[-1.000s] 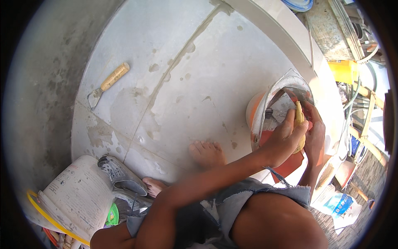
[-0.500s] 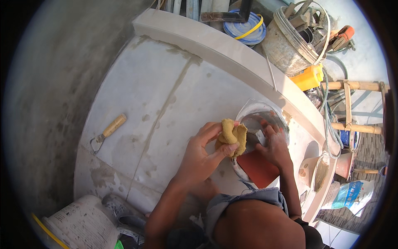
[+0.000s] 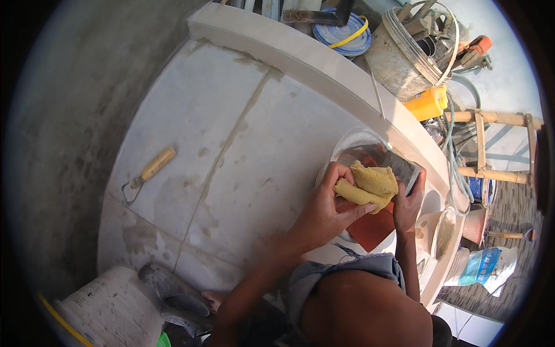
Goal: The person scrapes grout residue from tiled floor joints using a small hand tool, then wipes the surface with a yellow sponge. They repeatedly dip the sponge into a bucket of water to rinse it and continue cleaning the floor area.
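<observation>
A crumpled yellow sponge (image 3: 373,188) is pinched in my left hand (image 3: 326,211), between the thumb and fingers. My right hand (image 3: 408,208) grips a flat grey rectangular plate (image 3: 403,168), wet-looking, just right of the sponge; its handle, if any, is hidden. Both hands are over a whitish bucket (image 3: 354,139) whose inside is partly covered by them. A reddish-brown flat piece (image 3: 370,232) rests at the bucket's near side, below the hands. Away to the left, a putty knife (image 3: 149,172) with a wooden handle lies on the pale tiles (image 3: 277,139).
A raised ledge (image 3: 312,58) curves behind the bucket. Beyond it stand a tool-filled pail (image 3: 399,58), a yellow bottle (image 3: 426,104), a blue lid (image 3: 347,39) and a bamboo ladder (image 3: 491,117). Another bucket (image 3: 113,312) and dark shoes (image 3: 173,295) are at the lower left.
My right hand has lifted the grey plate out of the bucket, up and right. My left hand has carried the sponge right, over the bucket, next to the plate.
</observation>
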The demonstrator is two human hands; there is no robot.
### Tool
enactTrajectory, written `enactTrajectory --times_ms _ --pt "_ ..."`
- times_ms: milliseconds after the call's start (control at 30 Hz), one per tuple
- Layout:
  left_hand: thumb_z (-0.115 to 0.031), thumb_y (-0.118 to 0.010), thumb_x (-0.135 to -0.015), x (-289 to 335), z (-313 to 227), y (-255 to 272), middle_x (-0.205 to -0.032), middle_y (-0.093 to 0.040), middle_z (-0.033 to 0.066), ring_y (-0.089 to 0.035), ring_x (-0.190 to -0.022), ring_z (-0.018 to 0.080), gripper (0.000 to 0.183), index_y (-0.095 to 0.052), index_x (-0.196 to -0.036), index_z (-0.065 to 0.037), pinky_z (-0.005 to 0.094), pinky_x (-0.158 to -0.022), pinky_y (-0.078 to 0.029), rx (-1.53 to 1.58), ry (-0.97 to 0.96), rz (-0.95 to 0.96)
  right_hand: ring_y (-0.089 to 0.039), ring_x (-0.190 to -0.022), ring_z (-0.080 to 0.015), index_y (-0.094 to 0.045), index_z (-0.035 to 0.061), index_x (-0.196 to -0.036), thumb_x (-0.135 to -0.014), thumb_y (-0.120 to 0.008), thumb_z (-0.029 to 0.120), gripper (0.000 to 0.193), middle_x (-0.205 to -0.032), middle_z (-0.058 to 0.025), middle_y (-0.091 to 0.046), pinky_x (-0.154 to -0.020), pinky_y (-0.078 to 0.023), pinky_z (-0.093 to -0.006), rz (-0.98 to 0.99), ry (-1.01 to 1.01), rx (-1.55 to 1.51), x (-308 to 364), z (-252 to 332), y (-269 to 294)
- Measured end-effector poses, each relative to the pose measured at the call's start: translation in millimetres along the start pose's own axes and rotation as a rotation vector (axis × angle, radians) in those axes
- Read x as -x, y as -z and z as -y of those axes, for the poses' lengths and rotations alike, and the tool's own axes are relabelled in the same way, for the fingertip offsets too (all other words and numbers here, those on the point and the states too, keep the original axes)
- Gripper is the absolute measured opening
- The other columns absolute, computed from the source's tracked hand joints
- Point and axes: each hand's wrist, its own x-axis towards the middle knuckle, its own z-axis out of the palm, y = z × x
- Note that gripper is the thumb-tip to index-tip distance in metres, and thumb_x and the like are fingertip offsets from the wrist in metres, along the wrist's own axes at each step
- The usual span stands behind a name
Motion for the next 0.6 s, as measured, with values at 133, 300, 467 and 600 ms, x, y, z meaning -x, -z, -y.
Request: enactTrajectory --times_ms 133,300,467,600 --pt "0.008 -0.064 -0.098 -5 28 -14 -0.143 -0.052 0.0116 -0.051 -0.135 0.017 0.051 -0.045 -0.144 -0.006 0.0329 -0.114 -0.045 0.128 0.035 0.108 -0.064 -0.114 -0.0202 -0.047 -0.0018 -0.151 -0.108 -0.059 0.027 0.052 -0.129 -0.0141 -0.066 -0.1 -0.052 -0.0347 0.058 -0.185 -0.224 2 2 5" --pt "0.007 -0.057 -0.101 -2 44 -17 -0.146 -0.051 0.0122 -0.048 -0.14 0.0169 0.055 -0.041 -0.153 -0.006 0.0346 -0.119 -0.04 0.369 0.089 0.074 -0.061 -0.13 -0.023 -0.043 -0.0027 -0.155 -0.11 -0.056 0.052 0.073 -0.146 -0.0173 -0.059 -0.11 -0.05 -0.038 0.238 -0.198 -0.554 16 -10 -6" --pt "0.001 -0.064 -0.102 1 46 -17 -0.146 -0.052 0.0134 -0.051 -0.138 0.0178 0.054 -0.044 -0.152 -0.003 0.035 -0.117 -0.043 0.238 0.03 -0.049 -0.063 -0.128 -0.0246 -0.046 -0.0037 -0.153 -0.1 -0.076 0.036 0.073 -0.141 -0.0171 -0.064 -0.11 -0.05 -0.0387 0.418 -0.12 -0.159 13 22 -9" --pt "-0.001 -0.067 -0.101 3 37 -14 -0.146 -0.052 0.0146 -0.054 -0.135 0.0186 0.053 -0.046 -0.15 -0.002 0.0352 -0.111 -0.05 -0.026 0.026 -0.1 -0.065 -0.121 -0.0227 -0.051 -0.0046 -0.149 -0.097 -0.078 0.027 0.066 -0.131 -0.0163 -0.068 -0.105 -0.052 -0.0374 0.242 -0.121 -0.148 9 20 3"
